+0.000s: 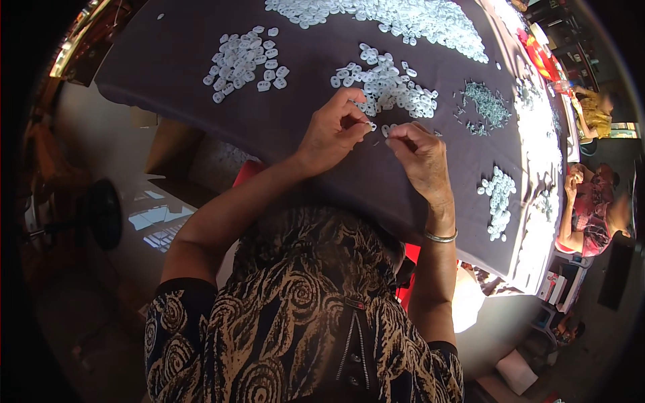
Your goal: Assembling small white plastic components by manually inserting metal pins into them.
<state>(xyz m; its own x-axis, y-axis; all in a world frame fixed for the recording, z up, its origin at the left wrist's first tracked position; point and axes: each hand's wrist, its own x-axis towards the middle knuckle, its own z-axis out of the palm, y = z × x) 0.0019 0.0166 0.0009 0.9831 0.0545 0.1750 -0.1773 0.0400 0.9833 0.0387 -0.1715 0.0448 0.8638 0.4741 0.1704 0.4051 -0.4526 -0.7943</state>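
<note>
Two pinches meet over the dark cloth

In the head view, the only one here, a person works at a table spread with a dark cloth (295, 67). The left hand (330, 131) is closed in a pinch, thumb and forefinger on a small pale part (372, 126) that they mostly cover. The right hand (424, 160), a bangle (441, 237) at its wrist, pinches a white oval piece (385, 130), its holes partly showing. The two held things are just beside each other, with a narrow gap between; I cannot tell whether the pale part matches the oval piece.

Just beyond the fingers lies a near pile (393, 84) of white pieces. Another, the left pile (235, 60), sits further left, and a broad far heap (403, 20) stretches along the top. To the right are a scatter of thin grey-green bits (487, 107) and, nearer the person, a small white cluster (498, 201).

The step in hand looks like fine two-handed handling, with the parts held close for lining up. The next move, I judge, calls for steady fingertips, the oval piece's holes turned clear of the thumb, and a light grip, since things this small could slip.
</note>
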